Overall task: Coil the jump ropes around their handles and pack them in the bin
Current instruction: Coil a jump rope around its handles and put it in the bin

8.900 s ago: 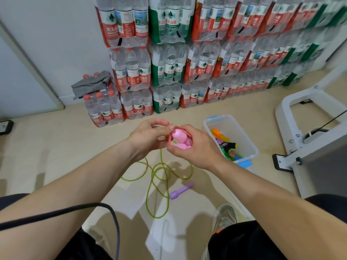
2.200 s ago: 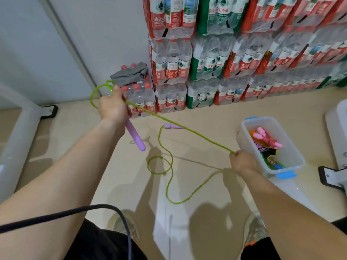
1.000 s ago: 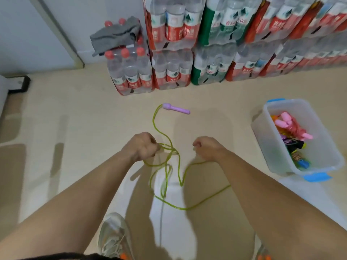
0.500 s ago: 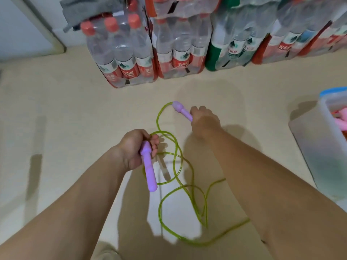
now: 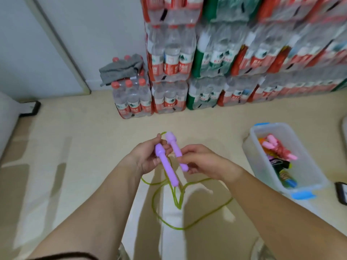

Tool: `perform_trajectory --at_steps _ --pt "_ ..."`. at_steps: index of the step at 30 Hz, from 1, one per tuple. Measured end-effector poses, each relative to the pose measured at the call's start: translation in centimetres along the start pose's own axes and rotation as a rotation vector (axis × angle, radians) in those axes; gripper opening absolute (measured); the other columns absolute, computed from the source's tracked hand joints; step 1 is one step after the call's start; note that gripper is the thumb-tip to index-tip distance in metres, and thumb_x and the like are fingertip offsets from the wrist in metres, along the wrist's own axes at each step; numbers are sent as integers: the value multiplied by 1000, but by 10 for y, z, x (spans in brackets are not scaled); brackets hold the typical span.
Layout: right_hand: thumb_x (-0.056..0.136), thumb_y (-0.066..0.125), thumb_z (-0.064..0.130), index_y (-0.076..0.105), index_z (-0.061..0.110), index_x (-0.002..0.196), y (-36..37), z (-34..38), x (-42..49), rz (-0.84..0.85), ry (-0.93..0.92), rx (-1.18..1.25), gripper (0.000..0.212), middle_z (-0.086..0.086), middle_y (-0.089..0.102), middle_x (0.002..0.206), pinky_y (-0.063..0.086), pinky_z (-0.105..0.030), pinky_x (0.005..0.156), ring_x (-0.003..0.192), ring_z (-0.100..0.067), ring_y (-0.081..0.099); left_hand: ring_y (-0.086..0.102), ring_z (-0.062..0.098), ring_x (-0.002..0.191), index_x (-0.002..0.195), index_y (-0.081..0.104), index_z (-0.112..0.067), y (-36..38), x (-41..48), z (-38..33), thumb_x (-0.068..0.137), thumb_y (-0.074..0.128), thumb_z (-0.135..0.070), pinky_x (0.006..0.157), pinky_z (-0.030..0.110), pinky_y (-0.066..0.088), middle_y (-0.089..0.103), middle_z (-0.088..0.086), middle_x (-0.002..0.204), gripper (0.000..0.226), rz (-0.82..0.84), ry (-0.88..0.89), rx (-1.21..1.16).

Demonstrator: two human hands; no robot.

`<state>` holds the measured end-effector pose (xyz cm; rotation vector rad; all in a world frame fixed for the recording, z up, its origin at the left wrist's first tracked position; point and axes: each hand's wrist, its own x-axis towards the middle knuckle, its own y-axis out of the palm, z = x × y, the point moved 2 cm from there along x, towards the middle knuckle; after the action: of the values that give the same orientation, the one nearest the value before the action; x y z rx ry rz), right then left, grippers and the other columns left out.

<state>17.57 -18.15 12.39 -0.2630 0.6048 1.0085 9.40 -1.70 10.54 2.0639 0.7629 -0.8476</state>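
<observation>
Holding both purple handles side by side now, ready to start coiling.

Gripping the left handle in the left hand and pinching the right handle in the right hand; brought close together and raised off the floor, where half a second ago held well apart. Leaving the green rope trailing in loose loops on the floor between the arms. Likely next: winding that slack round the paired handles, then packing into the bin at the right, beside the pink rope already inside.
</observation>
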Motion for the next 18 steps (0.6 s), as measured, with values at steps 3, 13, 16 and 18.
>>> perform_trajectory --at_steps 3,13,16,18 --pt "87 75 12 64 13 103 14 19 -49 6 -24 -136 20 -4 65 69 43 -26 57 64 -16 57 67 28 99 135 51 6 19 -45 -5 106 44 -30 91 36 57 67 22 123 46 46 23 6" --pt "85 73 47 63 22 91 54 68 -165 -140 -186 -882 28 6 65 80 49 -30 65 74 -15 62 61 18 52 85 67 -5 73 -173 -7 89 72 -19 46 22 48 73 9 73 16 44 317 643" --pt "88 62 47 64 23 95 39 91 -192 -402 -292 -992 25 7 67 96 53 -38 84 95 -20 63 54 23 57 63 70 -11 80 -203 -8 78 75 -20 52 24 42 65 15 63 18 136 402 1071" --pt "84 66 38 60 30 120 32 98 -206 -416 -431 -979 37 7 57 122 46 -38 99 117 -18 54 56 25 66 67 76 -11 85 -220 -2 74 73 -16 59 28 44 68 29 77 9 221 390 1205"
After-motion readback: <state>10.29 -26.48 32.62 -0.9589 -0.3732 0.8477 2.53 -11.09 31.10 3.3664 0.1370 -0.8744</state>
